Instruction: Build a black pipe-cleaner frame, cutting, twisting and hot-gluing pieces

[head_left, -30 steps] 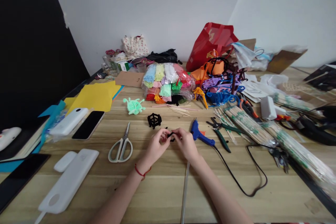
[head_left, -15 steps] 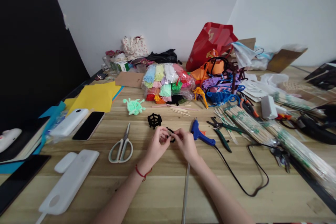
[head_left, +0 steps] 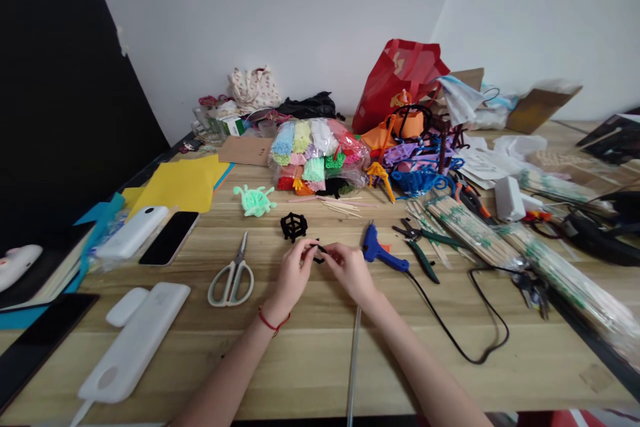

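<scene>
Both my hands meet over the middle of the table, fingertips pinched. Between them is a small bent piece of black pipe cleaner, partly hidden by my fingers. My left hand grips its left side and my right hand its right side. Just beyond my left hand sits a black web-like pipe cleaner frame. To the right lies a blue hot glue gun. White-handled scissors rest on the left. A thin pale glue stick or rod lies between my forearms.
A mint-green pipe cleaner shape and a bag of coloured pipe cleaners are farther back. Green-handled pliers and packs of wooden sticks lie right. A phone and white power strip lie left. The glue gun's cord loops on the right.
My fingertips have shifted slightly left and closed in around the black piece; my left fingers, more spread before, are now pinched together. The view has moved a little.
</scene>
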Demonstrator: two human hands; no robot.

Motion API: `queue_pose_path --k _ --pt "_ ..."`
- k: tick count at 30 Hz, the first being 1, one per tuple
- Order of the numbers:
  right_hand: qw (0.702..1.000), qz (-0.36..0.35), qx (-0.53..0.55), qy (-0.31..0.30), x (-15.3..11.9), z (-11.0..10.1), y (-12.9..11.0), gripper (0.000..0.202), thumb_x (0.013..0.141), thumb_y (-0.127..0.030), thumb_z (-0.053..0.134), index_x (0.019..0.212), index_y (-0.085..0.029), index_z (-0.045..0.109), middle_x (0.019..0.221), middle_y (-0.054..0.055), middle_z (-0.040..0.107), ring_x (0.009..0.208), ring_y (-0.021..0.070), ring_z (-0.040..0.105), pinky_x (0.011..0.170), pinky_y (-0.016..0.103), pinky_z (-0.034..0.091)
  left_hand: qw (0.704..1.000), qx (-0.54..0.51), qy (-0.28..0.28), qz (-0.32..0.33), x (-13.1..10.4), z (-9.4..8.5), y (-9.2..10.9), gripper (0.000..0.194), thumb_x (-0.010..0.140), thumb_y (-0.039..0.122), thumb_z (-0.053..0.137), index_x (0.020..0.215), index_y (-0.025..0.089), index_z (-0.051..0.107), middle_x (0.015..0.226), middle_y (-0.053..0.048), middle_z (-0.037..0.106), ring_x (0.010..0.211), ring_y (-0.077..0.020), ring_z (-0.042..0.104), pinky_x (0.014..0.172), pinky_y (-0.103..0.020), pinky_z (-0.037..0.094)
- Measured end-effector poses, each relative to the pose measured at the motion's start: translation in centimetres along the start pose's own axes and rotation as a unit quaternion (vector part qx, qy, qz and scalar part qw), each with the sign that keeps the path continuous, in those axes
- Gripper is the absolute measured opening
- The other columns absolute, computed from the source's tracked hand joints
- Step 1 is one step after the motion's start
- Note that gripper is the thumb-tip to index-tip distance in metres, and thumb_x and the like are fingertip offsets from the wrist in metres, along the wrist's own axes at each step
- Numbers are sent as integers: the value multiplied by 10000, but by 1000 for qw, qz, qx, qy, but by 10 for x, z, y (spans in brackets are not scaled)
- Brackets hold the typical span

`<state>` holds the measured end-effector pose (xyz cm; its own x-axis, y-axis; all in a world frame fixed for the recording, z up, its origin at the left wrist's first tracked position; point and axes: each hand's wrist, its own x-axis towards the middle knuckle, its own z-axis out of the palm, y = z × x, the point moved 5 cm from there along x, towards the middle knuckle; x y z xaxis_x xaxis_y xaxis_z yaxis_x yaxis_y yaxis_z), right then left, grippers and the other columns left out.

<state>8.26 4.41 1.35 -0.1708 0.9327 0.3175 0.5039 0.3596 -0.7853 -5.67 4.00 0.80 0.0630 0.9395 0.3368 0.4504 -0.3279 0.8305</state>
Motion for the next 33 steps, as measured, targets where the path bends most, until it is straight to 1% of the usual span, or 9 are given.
queue_pose_path --k 3,8,13,17,19,21,25,27,33 --pt "1000 -11 -16 -10 -2 1 -3 179 833 -281 530 864 -179 674 648 30 676 521 139 575 534 229 429 1000 0 6 4 1 -2 1 145 876 267 478 961 207 580 947 -53 660 838 -163 615 741 -286 484" --pt "999 -13 -38 1 -3 -2 -5 185 827 -288 521 784 -183 667 594 25 652 502 137 565 524 226 413 1000 -6 0 -1 1 0 1 140 866 279 494 942 205 586 914 -48 664 800 -158 618 712 -271 483" --pt "999 5 -29 44 -3 -6 -1 215 817 -317 522 729 -178 659 587 39 660 497 146 574 517 234 423 1000 -7 -2 -6 -1 2 2 122 856 292 514 883 198 587 828 -30 659 710 -138 605 652 -243 467" --pt "996 29 -14 87 -7 -5 4 213 813 -323 531 741 -174 665 619 49 681 517 155 593 533 244 439 1000 -14 -10 -5 -2 5 6 121 840 304 540 821 194 585 780 -22 655 656 -128 592 613 -230 452" --pt "994 42 -2 98 -8 -3 6 211 811 -321 535 760 -167 671 631 53 687 522 156 595 542 250 447 1000 -17 -12 -5 -2 5 7 127 841 307 537 813 192 582 771 -23 653 651 -128 591 608 -230 451" --pt "994 57 20 92 -7 -1 8 212 807 -323 540 776 -158 670 629 54 686 519 157 593 539 253 452 1000 -19 -12 -7 -2 4 5 130 846 306 527 820 190 579 760 -23 651 652 -130 592 606 -233 452" --pt "990 85 103 37 -1 4 12 225 790 -342 560 783 -142 660 688 75 701 558 168 615 539 259 473 999 -30 -2 -13 0 -1 2 125 854 298 515 880 195 581 799 -29 659 703 -140 610 636 -245 467" --pt "986 96 135 21 0 4 13 235 777 -355 574 778 -135 659 713 85 704 571 171 622 539 263 479 999 -37 5 -17 1 -4 1 125 846 297 531 906 198 579 814 -27 660 727 -143 617 653 -248 472" --pt "973 119 194 40 0 2 11 228 729 -363 611 727 -136 635 644 67 679 550 157 594 514 249 458 997 -79 7 -23 4 -4 -4 125 831 299 556 844 179 589 800 -25 648 749 -145 615 688 -253 477"
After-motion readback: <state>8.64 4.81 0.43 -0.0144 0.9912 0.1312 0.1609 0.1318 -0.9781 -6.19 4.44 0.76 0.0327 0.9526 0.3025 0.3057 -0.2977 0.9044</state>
